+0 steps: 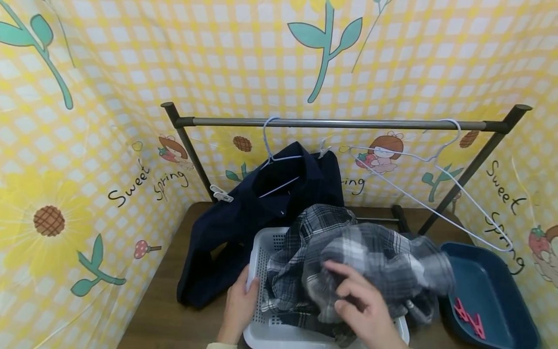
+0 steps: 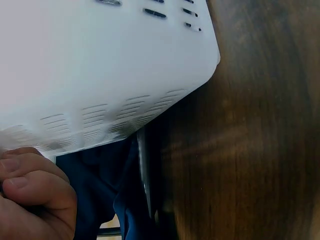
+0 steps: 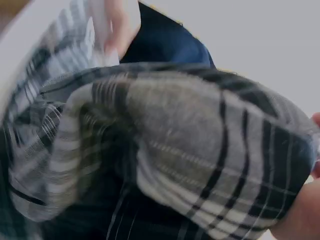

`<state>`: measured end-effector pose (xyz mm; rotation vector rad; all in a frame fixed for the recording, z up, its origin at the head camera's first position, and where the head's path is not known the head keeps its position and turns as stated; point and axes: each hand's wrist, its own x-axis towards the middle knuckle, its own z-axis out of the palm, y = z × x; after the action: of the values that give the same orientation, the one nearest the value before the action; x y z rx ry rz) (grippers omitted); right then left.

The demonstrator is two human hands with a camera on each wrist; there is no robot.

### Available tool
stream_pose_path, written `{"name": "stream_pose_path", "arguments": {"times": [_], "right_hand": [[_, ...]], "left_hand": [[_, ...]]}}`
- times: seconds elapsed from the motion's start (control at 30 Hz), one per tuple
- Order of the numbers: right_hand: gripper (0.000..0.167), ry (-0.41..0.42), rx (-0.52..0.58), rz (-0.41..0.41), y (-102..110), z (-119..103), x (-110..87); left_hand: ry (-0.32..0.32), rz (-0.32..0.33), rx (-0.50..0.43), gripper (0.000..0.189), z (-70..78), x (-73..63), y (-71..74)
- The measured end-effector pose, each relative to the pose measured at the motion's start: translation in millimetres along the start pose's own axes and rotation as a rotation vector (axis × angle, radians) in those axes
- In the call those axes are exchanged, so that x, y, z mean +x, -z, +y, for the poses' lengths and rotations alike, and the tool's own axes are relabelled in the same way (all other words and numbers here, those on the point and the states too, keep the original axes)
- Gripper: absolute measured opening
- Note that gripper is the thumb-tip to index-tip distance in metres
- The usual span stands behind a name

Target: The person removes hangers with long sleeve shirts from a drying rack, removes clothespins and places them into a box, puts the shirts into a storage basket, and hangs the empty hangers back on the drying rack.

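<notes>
My left hand [image 1: 240, 304] grips the left rim of a white perforated laundry basket [image 1: 272, 335], thumb over the edge; in the left wrist view its curled fingers [image 2: 37, 185] are beside the basket wall. A grey and black plaid shirt [image 1: 383, 257] is bunched in the basket and spills over its right side. Over the shirt, my right hand [image 1: 363, 304] pinches the cloth, partly blurred. The right wrist view has the lifted plaid fabric [image 3: 195, 135] filling the middle, with fingers at the right edge.
A metal rack [image 1: 305, 123] stands behind the basket. A navy garment [image 1: 235, 213] hangs there on a hanger with white clips [image 1: 221, 194]. An unused white hanger [image 1: 401, 194] hangs at right, above a blue tub [image 1: 488, 276] holding pink clothespins [image 1: 470, 317].
</notes>
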<state>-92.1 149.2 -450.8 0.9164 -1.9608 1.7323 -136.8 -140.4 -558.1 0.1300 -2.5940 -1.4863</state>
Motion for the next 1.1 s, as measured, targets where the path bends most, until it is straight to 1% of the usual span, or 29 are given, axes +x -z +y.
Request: {"name": "stream_pose_path", "arguments": {"times": [0.03, 0.07, 0.13, 0.17, 0.2, 0.23, 0.27, 0.3, 0.37, 0.43, 0.47, 0.5, 0.53, 0.57, 0.63, 0.67, 0.73, 0.83, 0.93, 1.03, 1.1], "right_hand": [[0.037, 0.003, 0.044, -0.062, -4, 2, -1.1], [0.035, -0.015, 0.084, -0.128, -7, 4, -2.5], [0.029, -0.105, 0.179, -0.259, -9, 10, -5.9], [0.027, -0.177, 0.211, -0.312, -10, 13, -7.4], [0.024, -0.264, 0.210, -0.351, -9, 16, -9.2], [0.022, -0.340, 0.186, -0.382, -8, 20, -11.0], [0.021, -0.406, 0.140, -0.407, -7, 24, -13.0], [0.019, -0.458, 0.070, -0.428, -6, 30, -14.8], [0.017, -0.550, -0.101, -0.483, -4, 40, -18.2], [0.013, -0.603, -0.276, -0.558, -1, 52, -23.1], [0.011, -0.635, -0.347, -0.604, 1, 57, -25.8], [0.013, -0.667, -0.402, -0.651, 3, 61, -28.6], [0.020, -0.704, -0.443, -0.699, 4, 65, -31.4], [0.028, -0.732, -0.470, -0.738, 5, 69, -34.1], [0.041, -0.777, -0.499, -0.790, 6, 75, -38.3], [0.045, -0.792, -0.503, -0.807, 6, 78, -39.4], [0.047, -0.794, -0.502, -0.824, 5, 83, -40.5], [0.049, -0.749, -0.507, -0.836, 3, 90, -40.7], [0.048, -0.697, -0.511, -0.846, 0, 96, -40.3], [0.046, -0.660, -0.521, -0.836, 0, 98, -40.5], [0.044, -0.658, -0.507, -0.807, 2, 96, -41.1]], "left_hand": [[-0.008, 0.003, 0.003, 0.045, -0.6, 0.2, -0.5], [-0.016, 0.003, 0.004, 0.045, -0.9, 0.5, -0.8], [-0.026, 0.006, 0.007, 0.044, -1.2, 0.6, -1.9], [-0.024, 0.006, 0.006, 0.044, -1.1, 0.8, -2.5], [-0.026, 0.003, 0.003, 0.044, -1.3, 0.9, -3.2], [-0.013, -0.004, -0.005, 0.045, -1.0, 1.1, -4.0], [-0.002, -0.012, -0.013, 0.046, -0.6, 1.3, -4.6], [0.007, -0.020, -0.019, 0.046, -0.2, 1.5, -5.0], [0.023, -0.028, -0.031, 0.046, 0.6, 1.8, -5.5], [0.035, -0.033, -0.033, 0.046, 1.2, 1.6, -5.2], [0.040, -0.037, -0.033, 0.046, 1.4, 1.4, -5.0], [0.045, -0.044, -0.034, 0.046, 1.5, 1.2, -4.8], [0.049, -0.047, -0.034, 0.046, 1.6, 1.1, -4.6], [0.053, -0.051, -0.033, 0.046, 1.6, 1.0, -4.5], [0.053, -0.064, -0.034, 0.047, 1.3, 1.1, -4.3], [0.050, -0.063, -0.034, 0.047, 1.3, 1.3, -4.2], [0.046, -0.059, -0.030, 0.047, 1.3, 1.7, -3.7], [0.043, -0.060, -0.026, 0.047, 1.5, 2.2, -2.1], [0.055, -0.064, -0.023, 0.047, 2.1, 2.9, -0.4], [0.077, -0.075, -0.023, 0.047, 3.3, 3.3, 0.4], [0.084, -0.088, -0.023, 0.048, 3.3, 3.2, 0.0]]}}
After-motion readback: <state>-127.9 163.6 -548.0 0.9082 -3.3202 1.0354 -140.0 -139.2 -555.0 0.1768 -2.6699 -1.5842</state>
